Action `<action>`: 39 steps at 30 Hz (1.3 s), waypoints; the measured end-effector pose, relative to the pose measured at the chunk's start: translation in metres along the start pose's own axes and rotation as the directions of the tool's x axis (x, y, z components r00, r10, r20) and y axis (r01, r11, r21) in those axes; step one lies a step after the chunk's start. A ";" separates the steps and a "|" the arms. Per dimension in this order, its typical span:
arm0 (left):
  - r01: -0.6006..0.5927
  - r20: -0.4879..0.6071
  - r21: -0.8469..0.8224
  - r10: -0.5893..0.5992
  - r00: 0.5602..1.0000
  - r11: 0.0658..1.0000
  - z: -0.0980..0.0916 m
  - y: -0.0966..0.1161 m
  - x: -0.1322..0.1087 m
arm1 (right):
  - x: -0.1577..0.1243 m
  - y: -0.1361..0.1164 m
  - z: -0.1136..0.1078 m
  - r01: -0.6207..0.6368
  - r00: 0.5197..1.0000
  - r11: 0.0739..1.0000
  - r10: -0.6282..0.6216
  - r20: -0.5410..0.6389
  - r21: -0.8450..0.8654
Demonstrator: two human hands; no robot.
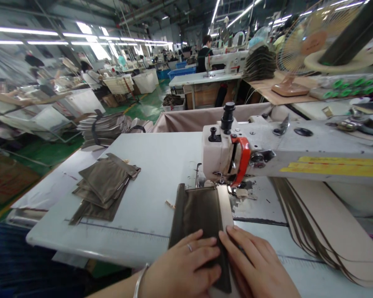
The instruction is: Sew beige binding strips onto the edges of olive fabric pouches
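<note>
A dark brown fabric panel (202, 211) lies on the sewing table with its far end at the needle area of a white sewing machine (217, 155). A pale strip (225, 207) runs along the panel's right edge. My left hand (189, 265) rests on the panel, fingers stretched out over its near half; one finger wears a ring. Beside it, my right hand (255, 260) lies along the panel's right edge and the pale strip, fingers extended. The right thumb is hidden. A small gold zipper pull (170, 204) shows just left of the panel.
Stacked dark fabric pouches (104, 186) lie on the left of the table (155, 153). Long pale pieces with dark edges (332, 223) sit under the machine arm at right. Behind are bundled pieces (104, 126), a fan (307, 45) and several people at other stations.
</note>
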State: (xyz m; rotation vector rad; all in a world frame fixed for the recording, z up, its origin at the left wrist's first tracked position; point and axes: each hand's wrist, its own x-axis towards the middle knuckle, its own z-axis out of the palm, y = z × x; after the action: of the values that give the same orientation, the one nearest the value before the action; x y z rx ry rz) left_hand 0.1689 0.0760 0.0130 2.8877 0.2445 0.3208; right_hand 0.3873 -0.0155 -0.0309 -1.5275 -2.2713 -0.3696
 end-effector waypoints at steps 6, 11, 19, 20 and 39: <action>0.005 -0.123 0.039 0.000 0.992 0.999 0.017 0.010 -0.013 | -0.006 0.000 0.000 0.067 0.998 0.996 -0.067 0.014 -0.055; 0.048 -0.024 -0.043 -0.049 0.999 0.998 0.003 0.003 -0.005 | 0.001 -0.001 -0.002 0.011 1.000 1.000 -0.011 0.012 -0.002; 0.050 0.011 -0.014 -0.050 0.999 0.999 -0.005 -0.011 0.003 | 0.005 -0.002 -0.002 -0.057 0.998 0.995 0.054 0.035 0.076; 0.040 0.011 0.000 -0.040 0.999 0.999 -0.005 -0.012 0.003 | 0.004 -0.002 -0.002 -0.051 0.998 0.996 0.047 0.049 0.078; -0.055 -0.050 0.044 0.058 0.997 0.998 0.000 -0.023 0.009 | 0.007 0.002 -0.003 -0.010 1.000 0.997 0.010 0.003 0.080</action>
State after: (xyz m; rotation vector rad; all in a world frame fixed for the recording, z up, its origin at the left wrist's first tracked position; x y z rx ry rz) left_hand 0.1746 0.1000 0.0091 2.9350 0.1805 0.4052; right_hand 0.3869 -0.0104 -0.0253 -1.4999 -2.2510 -0.2709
